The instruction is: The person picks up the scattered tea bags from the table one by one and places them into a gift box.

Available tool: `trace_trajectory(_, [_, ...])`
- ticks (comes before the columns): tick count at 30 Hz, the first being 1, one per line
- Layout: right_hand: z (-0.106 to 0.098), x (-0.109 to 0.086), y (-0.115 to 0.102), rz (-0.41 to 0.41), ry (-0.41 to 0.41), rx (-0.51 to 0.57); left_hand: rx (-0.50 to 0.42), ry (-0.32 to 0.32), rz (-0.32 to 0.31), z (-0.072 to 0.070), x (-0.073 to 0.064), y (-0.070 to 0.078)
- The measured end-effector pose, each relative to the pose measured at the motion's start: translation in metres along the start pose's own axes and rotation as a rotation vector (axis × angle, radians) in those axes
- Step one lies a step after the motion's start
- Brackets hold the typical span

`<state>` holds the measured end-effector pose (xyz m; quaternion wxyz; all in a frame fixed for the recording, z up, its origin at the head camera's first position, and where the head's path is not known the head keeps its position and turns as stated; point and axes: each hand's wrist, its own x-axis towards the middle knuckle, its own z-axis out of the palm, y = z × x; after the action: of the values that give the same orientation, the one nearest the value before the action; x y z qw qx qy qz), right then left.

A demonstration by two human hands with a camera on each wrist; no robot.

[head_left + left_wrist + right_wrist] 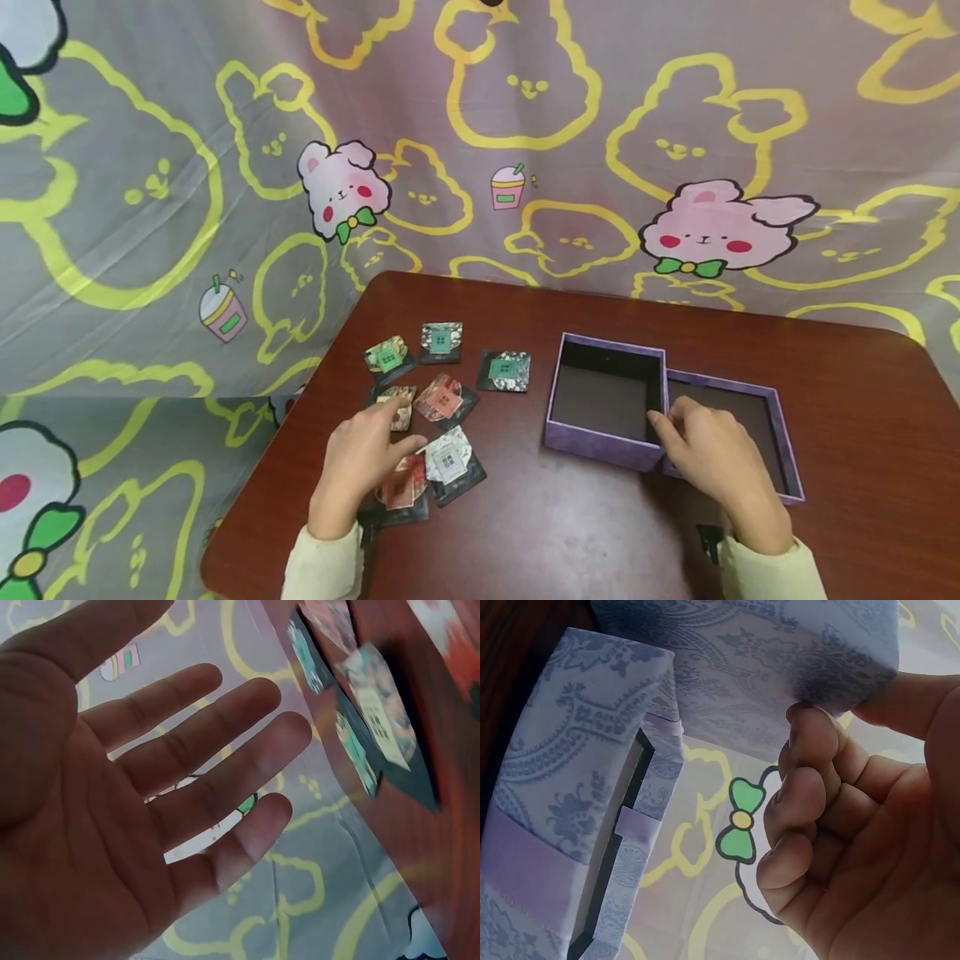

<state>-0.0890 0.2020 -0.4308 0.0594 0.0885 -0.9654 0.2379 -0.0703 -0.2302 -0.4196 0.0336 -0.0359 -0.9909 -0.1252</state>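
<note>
Several small flat printed packets lie on the left part of the table, some overlapping. Over them my left hand is held with straight, spread fingers, holding nothing. In the left wrist view its palm shows apart from the packets. A purple patterned box, open at the top with a dark interior, stands right of the packets. My right hand pinches its right wall near the front corner. The right wrist view shows thumb and curled fingertips at the corner of the box.
Against the box's right side lies a shallower purple tray-like lid, partly behind my right hand. A small black object is beside the right sleeve. A patterned cloth hangs along the back and left edges of the brown table.
</note>
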Motion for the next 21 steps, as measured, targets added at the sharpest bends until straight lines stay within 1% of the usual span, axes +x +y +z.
trace_trajectory(3, [0.001, 0.000, -0.001, -0.013, 0.005, 0.001, 0.002, -0.026, -0.033, -0.001, -0.003, -0.007])
trace_trajectory(7, [0.001, -0.002, -0.001, -0.015, 0.021, 0.004, -0.022, -0.079, -0.045, 0.000, -0.004, -0.013])
trace_trajectory(10, [0.000, -0.003, -0.001, -0.005, 0.014, 0.014, -0.043, -0.142, -0.069, 0.002, -0.005, -0.017])
trace_trajectory(15, [0.002, -0.004, 0.000, -0.013, 0.006, 0.016, -0.049, -0.239, -0.120, 0.009, -0.010, -0.028])
trace_trajectory(21, [0.002, -0.004, 0.000, 0.012, -0.002, 0.026, -0.053, -0.295, -0.148, 0.017, -0.007, -0.035])
